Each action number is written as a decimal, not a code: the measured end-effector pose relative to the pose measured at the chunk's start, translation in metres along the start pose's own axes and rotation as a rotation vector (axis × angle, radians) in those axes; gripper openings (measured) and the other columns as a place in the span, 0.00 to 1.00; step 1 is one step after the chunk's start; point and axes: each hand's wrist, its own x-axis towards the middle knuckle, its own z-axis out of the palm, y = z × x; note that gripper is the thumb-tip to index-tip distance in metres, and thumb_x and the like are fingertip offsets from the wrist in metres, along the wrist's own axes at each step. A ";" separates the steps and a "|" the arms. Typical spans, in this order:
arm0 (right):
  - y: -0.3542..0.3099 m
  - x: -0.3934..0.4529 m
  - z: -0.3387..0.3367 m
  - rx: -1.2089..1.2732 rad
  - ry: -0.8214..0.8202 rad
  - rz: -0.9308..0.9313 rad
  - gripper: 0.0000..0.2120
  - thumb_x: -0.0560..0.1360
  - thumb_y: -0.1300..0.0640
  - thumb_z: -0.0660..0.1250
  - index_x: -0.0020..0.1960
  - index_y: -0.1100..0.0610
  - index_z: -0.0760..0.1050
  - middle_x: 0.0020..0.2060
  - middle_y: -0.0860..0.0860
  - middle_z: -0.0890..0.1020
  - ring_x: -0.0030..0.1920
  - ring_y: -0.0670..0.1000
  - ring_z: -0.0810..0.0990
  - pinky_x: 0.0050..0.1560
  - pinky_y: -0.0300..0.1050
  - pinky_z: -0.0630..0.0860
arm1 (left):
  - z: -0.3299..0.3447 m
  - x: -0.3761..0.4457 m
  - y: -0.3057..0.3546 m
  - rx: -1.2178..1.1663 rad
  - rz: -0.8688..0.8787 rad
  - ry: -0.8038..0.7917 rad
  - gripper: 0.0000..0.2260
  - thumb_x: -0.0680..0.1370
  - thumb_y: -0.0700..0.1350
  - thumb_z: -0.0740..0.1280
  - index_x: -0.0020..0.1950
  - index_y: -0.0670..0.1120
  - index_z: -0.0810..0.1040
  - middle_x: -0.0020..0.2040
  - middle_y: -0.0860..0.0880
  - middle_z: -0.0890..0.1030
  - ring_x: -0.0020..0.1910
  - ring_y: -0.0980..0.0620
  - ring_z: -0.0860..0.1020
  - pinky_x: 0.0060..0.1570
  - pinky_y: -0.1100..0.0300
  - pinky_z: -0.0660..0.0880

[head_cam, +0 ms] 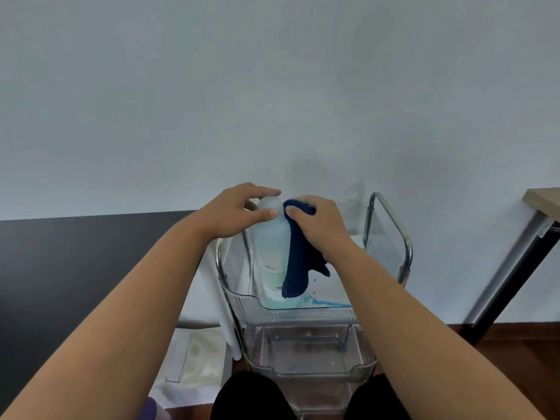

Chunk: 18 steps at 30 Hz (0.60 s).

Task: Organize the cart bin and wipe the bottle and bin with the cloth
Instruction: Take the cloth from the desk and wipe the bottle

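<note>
Head view: left hand (239, 212) grips unreadably labelled bottle (271, 253); right hand (318, 221) holds cloth (298, 262).

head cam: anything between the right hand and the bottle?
Yes, in the head view the dark blue cloth lies between the right hand and the pale translucent plastic bottle; the hand presses it against the bottle's side.

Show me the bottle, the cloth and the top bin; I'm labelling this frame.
bottle (269, 237): head view, on its pale upper body below the cap.
cloth (298, 262): head view, on the hanging dark blue fold.
top bin (242, 301): head view, on its clear front-left rim.
</note>
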 end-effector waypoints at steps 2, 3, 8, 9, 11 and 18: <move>0.001 -0.001 0.001 -0.021 -0.037 0.016 0.05 0.74 0.52 0.68 0.42 0.44 0.80 0.39 0.43 0.84 0.42 0.44 0.82 0.42 0.41 0.78 | -0.004 -0.002 -0.003 -0.064 -0.025 -0.050 0.18 0.77 0.53 0.70 0.66 0.62 0.75 0.62 0.57 0.78 0.56 0.56 0.79 0.60 0.57 0.74; 0.001 -0.001 0.001 -0.024 -0.046 0.023 0.04 0.73 0.53 0.68 0.42 0.45 0.81 0.39 0.43 0.84 0.41 0.45 0.82 0.41 0.40 0.77 | -0.004 -0.003 -0.004 -0.053 -0.024 -0.053 0.18 0.77 0.52 0.70 0.66 0.61 0.75 0.62 0.56 0.79 0.57 0.56 0.79 0.61 0.56 0.74; -0.003 0.000 -0.007 -0.019 -0.050 0.082 0.03 0.71 0.54 0.70 0.41 0.49 0.82 0.34 0.46 0.84 0.36 0.47 0.82 0.34 0.39 0.76 | 0.005 0.001 0.000 -0.012 -0.014 0.027 0.16 0.77 0.52 0.70 0.64 0.58 0.76 0.60 0.58 0.79 0.53 0.57 0.79 0.56 0.59 0.74; -0.003 -0.001 -0.008 -0.016 -0.047 0.093 0.03 0.71 0.54 0.70 0.41 0.49 0.82 0.34 0.45 0.84 0.36 0.47 0.82 0.34 0.38 0.75 | 0.007 0.001 0.001 -0.005 -0.010 0.051 0.16 0.76 0.52 0.71 0.63 0.58 0.77 0.59 0.58 0.79 0.52 0.57 0.79 0.54 0.60 0.74; 0.000 -0.002 -0.009 -0.011 -0.036 0.096 0.03 0.71 0.53 0.70 0.41 0.49 0.82 0.33 0.44 0.84 0.35 0.46 0.82 0.32 0.37 0.74 | 0.012 0.002 0.001 0.000 0.000 0.101 0.15 0.75 0.53 0.71 0.62 0.57 0.77 0.57 0.59 0.80 0.50 0.58 0.79 0.49 0.63 0.73; -0.006 0.001 -0.010 -0.174 -0.030 0.040 0.06 0.70 0.54 0.70 0.41 0.56 0.82 0.36 0.52 0.84 0.38 0.52 0.82 0.39 0.45 0.79 | 0.019 0.000 0.003 0.021 -0.027 0.265 0.17 0.70 0.59 0.74 0.56 0.56 0.79 0.48 0.64 0.79 0.39 0.68 0.77 0.35 0.79 0.68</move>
